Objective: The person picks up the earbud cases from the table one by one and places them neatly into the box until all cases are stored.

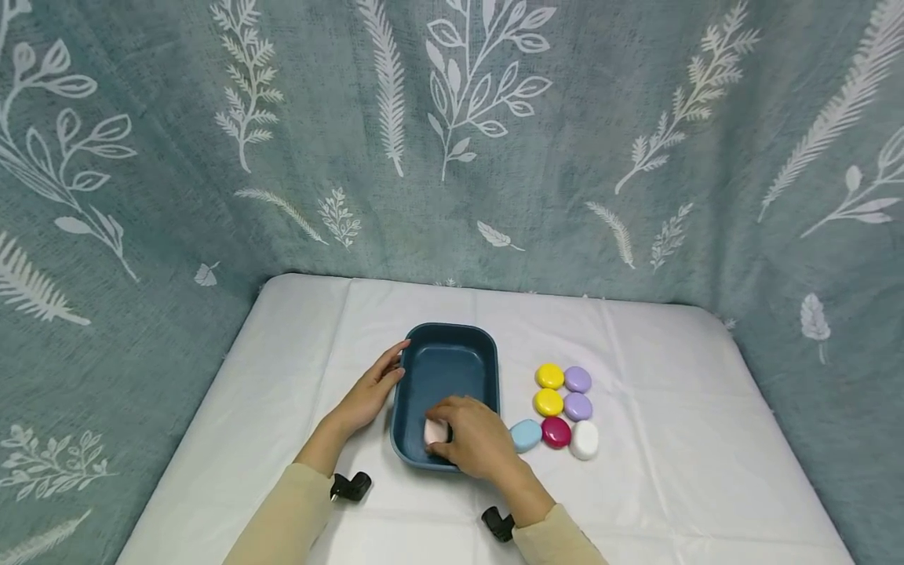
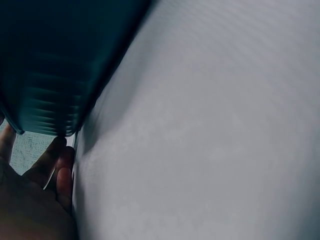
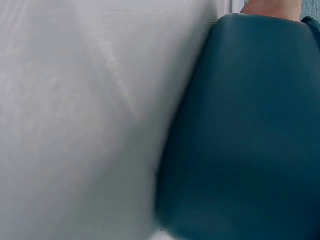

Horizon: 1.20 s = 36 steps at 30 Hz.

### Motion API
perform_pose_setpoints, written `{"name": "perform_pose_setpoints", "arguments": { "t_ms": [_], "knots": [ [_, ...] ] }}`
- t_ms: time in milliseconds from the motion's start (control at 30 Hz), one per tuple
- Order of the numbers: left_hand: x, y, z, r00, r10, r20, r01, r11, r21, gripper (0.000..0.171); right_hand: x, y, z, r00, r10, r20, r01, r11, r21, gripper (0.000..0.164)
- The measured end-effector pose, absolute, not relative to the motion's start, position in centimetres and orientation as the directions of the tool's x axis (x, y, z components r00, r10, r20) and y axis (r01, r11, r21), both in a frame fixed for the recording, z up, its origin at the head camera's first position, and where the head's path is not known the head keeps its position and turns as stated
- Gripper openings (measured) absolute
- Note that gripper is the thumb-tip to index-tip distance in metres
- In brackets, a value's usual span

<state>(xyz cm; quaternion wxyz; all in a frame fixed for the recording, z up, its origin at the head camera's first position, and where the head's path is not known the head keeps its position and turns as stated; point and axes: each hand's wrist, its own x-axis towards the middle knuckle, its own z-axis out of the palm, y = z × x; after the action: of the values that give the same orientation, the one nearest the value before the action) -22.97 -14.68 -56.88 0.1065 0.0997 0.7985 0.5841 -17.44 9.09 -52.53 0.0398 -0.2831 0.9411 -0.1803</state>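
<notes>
A dark teal rectangular tray (image 1: 452,369) sits on the white cloth in the head view. My left hand (image 1: 369,395) rests against its left wall with fingers extended; the left wrist view shows the fingertips (image 2: 56,144) right at the tray's side. Inside the near end of the tray, my right hand (image 1: 472,434) pinches a pale pink rounded piece (image 1: 435,432) between thumb and fingers. The right wrist view is mostly filled by the tray's outer wall (image 3: 245,125), which hides the piece, and only a bit of the hand (image 3: 272,8) shows above the rim.
Right of the tray lie glossy rounded pieces: two yellow (image 1: 549,376), two lilac (image 1: 577,380), a light blue one (image 1: 526,435), a crimson one (image 1: 556,432) and a white one (image 1: 584,440). The light blue piece is close to my right hand. A leaf-patterned curtain (image 1: 424,220) surrounds the table.
</notes>
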Motion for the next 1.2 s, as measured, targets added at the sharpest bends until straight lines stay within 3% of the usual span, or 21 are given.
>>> {"name": "perform_pose_setpoints", "arguments": {
  "t_ms": [800,1067,1200],
  "knots": [
    [-22.7,-14.5,-56.7,-0.961,0.265,-0.072,0.014,0.310,0.951,0.050,-17.0,9.6,-52.7,-0.843,-0.524,0.122,-0.527,0.758,-0.383,0.053],
    [-22.5,-14.6,-56.9,-0.960,0.266,-0.085,-0.005,0.286,0.958,0.050,-16.7,10.9,-51.8,-0.849,-0.464,0.252,-0.502,0.564,-0.655,0.042],
    [-22.7,-14.5,-56.9,-0.959,0.275,-0.077,0.000,0.270,0.963,0.050,-16.8,12.3,-50.8,-0.850,-0.433,0.298,-0.510,0.539,-0.670,0.045]
  ]
}}
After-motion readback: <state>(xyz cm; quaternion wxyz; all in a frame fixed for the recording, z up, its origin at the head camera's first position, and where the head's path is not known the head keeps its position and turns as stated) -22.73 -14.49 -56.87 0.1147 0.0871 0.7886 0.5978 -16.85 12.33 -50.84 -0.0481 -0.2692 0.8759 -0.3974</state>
